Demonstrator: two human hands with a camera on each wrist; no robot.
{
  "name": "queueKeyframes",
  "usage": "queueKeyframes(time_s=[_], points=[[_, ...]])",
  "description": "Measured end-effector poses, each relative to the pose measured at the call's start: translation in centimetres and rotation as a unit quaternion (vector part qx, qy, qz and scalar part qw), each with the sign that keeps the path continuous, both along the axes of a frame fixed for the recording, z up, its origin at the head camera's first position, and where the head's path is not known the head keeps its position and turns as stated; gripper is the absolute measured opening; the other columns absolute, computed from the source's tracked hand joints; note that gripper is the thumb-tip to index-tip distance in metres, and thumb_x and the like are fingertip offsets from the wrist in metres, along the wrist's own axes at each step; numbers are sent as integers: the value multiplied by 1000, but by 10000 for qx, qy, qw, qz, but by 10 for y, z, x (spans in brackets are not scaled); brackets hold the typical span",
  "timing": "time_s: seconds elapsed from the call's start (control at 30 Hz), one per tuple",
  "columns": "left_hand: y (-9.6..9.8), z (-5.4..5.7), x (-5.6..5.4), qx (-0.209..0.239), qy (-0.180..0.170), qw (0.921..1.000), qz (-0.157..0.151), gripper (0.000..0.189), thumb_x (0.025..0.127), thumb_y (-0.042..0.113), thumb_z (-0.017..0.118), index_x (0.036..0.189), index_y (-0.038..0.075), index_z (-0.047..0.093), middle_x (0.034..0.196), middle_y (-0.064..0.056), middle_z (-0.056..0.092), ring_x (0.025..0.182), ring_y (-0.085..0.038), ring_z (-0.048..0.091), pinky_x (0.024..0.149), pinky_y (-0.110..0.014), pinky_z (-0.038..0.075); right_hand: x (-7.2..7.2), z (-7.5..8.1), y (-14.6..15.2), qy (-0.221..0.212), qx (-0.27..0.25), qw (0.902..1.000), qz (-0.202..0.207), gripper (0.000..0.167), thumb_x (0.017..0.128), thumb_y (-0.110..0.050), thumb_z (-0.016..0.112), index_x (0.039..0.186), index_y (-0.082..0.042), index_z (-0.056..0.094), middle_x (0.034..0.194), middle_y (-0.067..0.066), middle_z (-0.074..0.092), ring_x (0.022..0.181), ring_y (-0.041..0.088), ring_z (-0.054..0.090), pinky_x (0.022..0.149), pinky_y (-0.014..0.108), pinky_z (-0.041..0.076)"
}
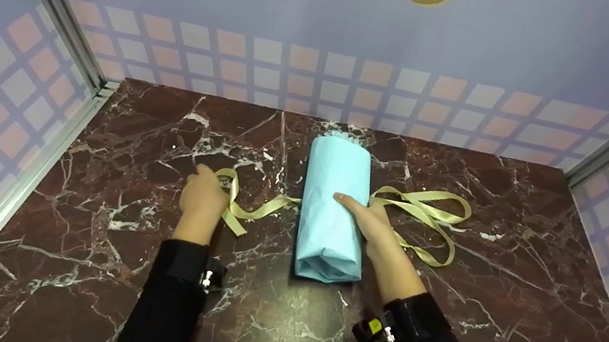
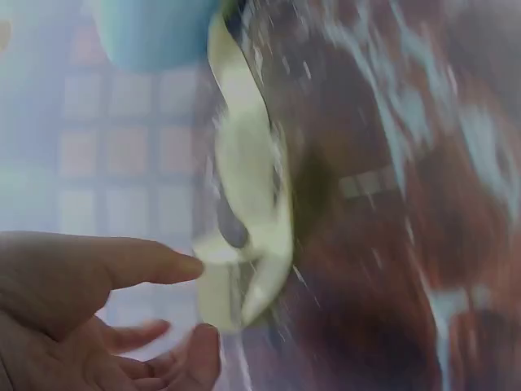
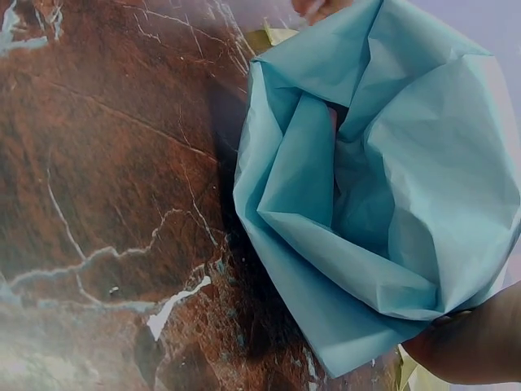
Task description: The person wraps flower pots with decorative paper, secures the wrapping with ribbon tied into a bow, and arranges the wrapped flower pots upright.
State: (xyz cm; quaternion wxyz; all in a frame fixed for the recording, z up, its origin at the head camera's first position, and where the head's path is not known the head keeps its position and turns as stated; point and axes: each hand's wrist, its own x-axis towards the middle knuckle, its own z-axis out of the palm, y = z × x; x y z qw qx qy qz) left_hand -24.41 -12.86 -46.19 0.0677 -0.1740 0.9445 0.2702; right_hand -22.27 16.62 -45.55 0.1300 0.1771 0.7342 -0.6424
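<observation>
A light-blue paper-wrapped roll (image 1: 335, 201) lies lengthwise on the marble-patterned table. In the right wrist view its near end shows loose folds of blue paper (image 3: 326, 228) around a dark hollow. My right hand (image 1: 378, 227) holds the roll from the right, thumb on top, the other fingers hidden at its side. A pale yellow ribbon (image 1: 260, 211) comes out on the roll's left and curls beside my left hand (image 1: 203, 197). In the left wrist view the thumb tip overlaps the ribbon (image 2: 244, 163), with a gap between thumb and fingers.
More of the yellow ribbon (image 1: 427, 213) lies in loops to the right of the roll. Purple panels with a checked pattern (image 1: 338, 78) close off the back and both sides of the table (image 1: 501, 328). Small white scraps are scattered left of the roll.
</observation>
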Motion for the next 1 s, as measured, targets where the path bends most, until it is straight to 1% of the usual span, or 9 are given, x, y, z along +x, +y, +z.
queueKeyframes(time_s=[0.2, 0.33, 0.4, 0.53, 0.7, 0.77, 0.8, 0.9, 1.0], points=[[-17, -9, -1, -101, -536, 9984, -143, 35, 96, 12, 51, 124, -8, 58, 123, -30, 58, 109, -46, 58, 84, -56, 51, 1, 0, 0, -73, -47, 10000, -46, 83, 81, -40, 75, 142, 1, 37, 124, 18, 53, 105, 29, 55, 92, 41, 47], [-14, -2, 1, 130, 430, 9982, 407, 23, 98, 17, 53, 109, 2, 67, 110, -20, 67, 97, -39, 63, 79, -52, 52, 1, -1, 0, -71, -75, 9999, -70, 82, 81, -40, 75, 143, 0, 37, 124, 17, 53, 106, 29, 55, 92, 41, 46], [-9, 8, 1, 584, 1232, 9883, 677, 21, 98, 21, 58, 106, 4, 68, 99, -15, 71, 87, -34, 66, 74, -47, 52, 0, -1, 0, -50, -130, 9999, -66, 81, 82, -40, 75, 143, -1, 38, 124, 17, 54, 106, 30, 56, 92, 42, 47], [4, 37, -1, 2167, 2494, 9411, 723, 15, 95, 11, 62, 104, 0, 67, 82, -12, 72, 66, -21, 68, 63, -31, 54, 0, -3, -1, -27, -206, 9998, -21, 82, 82, -40, 74, 144, -2, 37, 123, 17, 54, 105, 30, 56, 91, 42, 47], [26, 85, 4, 4372, 2852, 8513, 531, 10, 94, -2, 54, 103, -4, 60, 89, -16, 71, 69, -23, 69, 63, -29, 57, 1, -3, -2, 11, -239, 9997, -45, 80, 82, -39, 75, 142, -1, 40, 119, 17, 56, 101, 28, 58, 88, 41, 48], [36, 106, 10, 4845, 2816, 8272, 408, 11, 95, -3, 52, 104, -3, 59, 95, -17, 71, 78, -29, 69, 70, -35, 57, 2, -3, -3, 30, -225, 9997, -51, 78, 82, -39, 75, 140, -1, 41, 118, 17, 56, 99, 27, 59, 87, 40, 49], [40, 116, 13, 4974, 2790, 8208, 316, 11, 96, -4, 52, 105, -3, 59, 96, -17, 70, 82, -30, 69, 75, -37, 57, 2, -2, -4, 44, -221, 9997, -56, 78, 81, -39, 76, 140, -1, 42, 117, 17, 57, 98, 27, 59, 87, 40, 49], [50, 145, 21, 4933, 2679, 8275, 124, 11, 97, 0, 52, 106, -1, 58, 94, -16, 71, 76, -24, 67, 65, -26, 53, 2, -1, -5, 44, -216, 9997, -52, 77, 82, -39, 75, 140, 0, 42, 117, 18, 57, 98, 27, 59, 87, 40, 49], [57, 171, 24, 5304, 2511, 8097, -65, 12, 99, 5, 53, 109, -1, 53, 93, -18, 70, 62, -16, 62, 52, -19, 47, 2, -1, -4, 33, -210, 9997, -78, 77, 82, -38, 75, 140, 0, 42, 118, 18, 57, 99, 28, 59, 88, 40, 49]])
